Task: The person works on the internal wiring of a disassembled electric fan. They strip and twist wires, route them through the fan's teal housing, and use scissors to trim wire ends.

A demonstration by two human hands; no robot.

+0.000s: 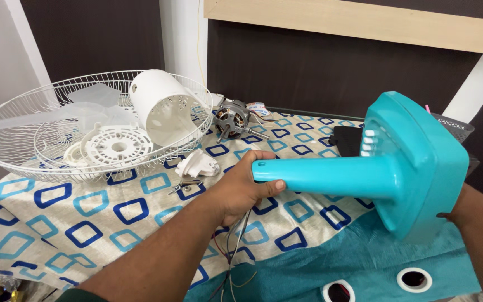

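Note:
A turquoise plastic fan stand [387, 168], a square base with a stem, is held on its side above the table. My left hand [240, 187] grips the end of the stem. My right hand [458, 210] is mostly hidden behind the base and supports it from the back. Several thin wires [233, 246] hang from the stem end below my left hand. White push buttons [369, 142] show on the base.
A white wire fan guard [6, 151] at the left holds a clear blade, a white motor cover [163, 106] and a round white plate [117, 146]. A bare motor [232, 118], a white bracket [198, 165], screws [183, 185] and a black part [346, 140] lie on the patterned cloth.

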